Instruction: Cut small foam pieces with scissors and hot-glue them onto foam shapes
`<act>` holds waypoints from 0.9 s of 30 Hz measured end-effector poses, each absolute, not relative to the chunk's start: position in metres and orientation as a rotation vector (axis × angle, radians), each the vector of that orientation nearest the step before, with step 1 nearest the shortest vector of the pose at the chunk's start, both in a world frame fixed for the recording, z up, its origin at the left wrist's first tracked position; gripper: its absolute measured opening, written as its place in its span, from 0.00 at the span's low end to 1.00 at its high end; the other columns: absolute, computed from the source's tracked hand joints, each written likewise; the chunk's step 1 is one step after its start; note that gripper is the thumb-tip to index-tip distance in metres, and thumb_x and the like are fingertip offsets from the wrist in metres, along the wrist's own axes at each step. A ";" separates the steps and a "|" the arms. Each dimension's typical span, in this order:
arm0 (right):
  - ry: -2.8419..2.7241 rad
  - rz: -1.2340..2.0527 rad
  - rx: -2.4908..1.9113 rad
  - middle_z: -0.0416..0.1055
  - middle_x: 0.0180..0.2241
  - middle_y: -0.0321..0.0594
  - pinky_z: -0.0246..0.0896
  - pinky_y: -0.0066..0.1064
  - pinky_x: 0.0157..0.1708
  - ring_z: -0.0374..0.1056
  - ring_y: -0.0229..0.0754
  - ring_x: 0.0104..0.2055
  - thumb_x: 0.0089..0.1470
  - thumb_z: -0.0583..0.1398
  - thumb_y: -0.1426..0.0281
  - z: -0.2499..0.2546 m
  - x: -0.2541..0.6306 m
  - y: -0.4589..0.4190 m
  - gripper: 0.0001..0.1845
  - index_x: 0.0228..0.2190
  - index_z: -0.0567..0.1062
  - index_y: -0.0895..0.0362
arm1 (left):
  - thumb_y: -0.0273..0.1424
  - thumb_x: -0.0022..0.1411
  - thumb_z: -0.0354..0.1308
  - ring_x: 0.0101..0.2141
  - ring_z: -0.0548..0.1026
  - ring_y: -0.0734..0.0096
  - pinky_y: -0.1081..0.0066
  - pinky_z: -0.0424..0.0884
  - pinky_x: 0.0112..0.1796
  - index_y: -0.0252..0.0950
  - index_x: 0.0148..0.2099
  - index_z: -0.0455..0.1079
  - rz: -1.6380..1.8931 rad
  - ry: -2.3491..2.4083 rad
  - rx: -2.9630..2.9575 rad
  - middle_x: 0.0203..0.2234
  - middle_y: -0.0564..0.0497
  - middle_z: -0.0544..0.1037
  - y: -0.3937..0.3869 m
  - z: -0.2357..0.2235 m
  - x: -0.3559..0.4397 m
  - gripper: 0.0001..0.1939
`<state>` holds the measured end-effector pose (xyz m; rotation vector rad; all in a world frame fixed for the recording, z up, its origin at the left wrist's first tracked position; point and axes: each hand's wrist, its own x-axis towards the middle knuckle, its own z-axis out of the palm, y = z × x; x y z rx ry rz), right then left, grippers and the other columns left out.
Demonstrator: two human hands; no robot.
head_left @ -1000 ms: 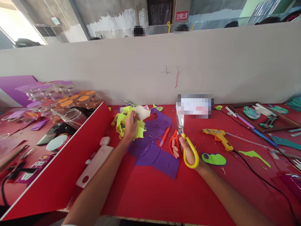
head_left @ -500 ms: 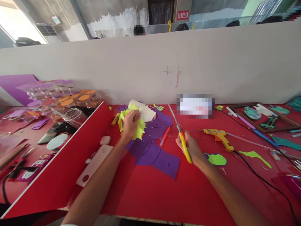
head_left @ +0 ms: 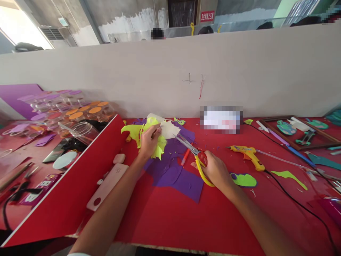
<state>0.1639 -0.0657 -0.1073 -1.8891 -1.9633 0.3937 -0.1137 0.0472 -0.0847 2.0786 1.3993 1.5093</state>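
Observation:
My left hand is closed in a pinch on a cream piece of paper or card. Bright yellow-green sheet scraps lie under and around that hand; whether it grips them too I cannot tell. My right hand is wrapped around the yellow and red handles of a pair of scissors. The blades point up and left, slightly parted, with their tips at the cream piece's right edge. Beneath both lies a cut purple sheet, with a red pen on it, partly behind the scissors.
A yellow glue gun with a black cord lies to the right, beside a green cut-out. A pink phone-like object rests against the red divider at left. A wooden frame sits far right. A grey partition stands behind.
My right hand has swung the scissors leftward, bringing the tips to the cream piece, and the blades have parted. Part of the yellow-green material now spreads further left over the yellow stick.

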 end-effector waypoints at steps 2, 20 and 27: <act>-1.970 0.393 -1.879 0.75 0.32 0.45 0.50 0.33 0.29 0.75 0.52 0.36 0.59 0.59 0.47 -0.107 0.163 -0.066 0.22 0.37 0.68 0.54 | 0.40 0.70 0.55 0.29 0.73 0.73 0.73 0.68 0.33 0.32 0.49 0.79 1.507 1.354 2.092 0.32 0.48 0.80 0.047 -0.085 -0.112 0.18; -2.057 0.334 -1.938 0.74 0.23 0.44 0.40 0.33 0.26 0.74 0.51 0.29 0.59 0.58 0.42 -0.103 0.166 -0.066 0.26 0.29 0.67 0.52 | 0.40 0.68 0.57 0.27 0.72 0.75 0.76 0.68 0.30 0.33 0.52 0.80 1.368 1.288 2.100 0.33 0.48 0.82 0.036 -0.082 -0.100 0.20; -2.049 0.487 -1.894 0.77 0.31 0.42 0.45 0.30 0.27 0.75 0.51 0.33 0.59 0.59 0.46 -0.101 0.165 -0.068 0.22 0.34 0.64 0.52 | 0.38 0.67 0.58 0.25 0.66 0.77 0.77 0.64 0.27 0.33 0.53 0.79 1.373 1.280 2.100 0.28 0.51 0.77 0.036 -0.080 -0.100 0.19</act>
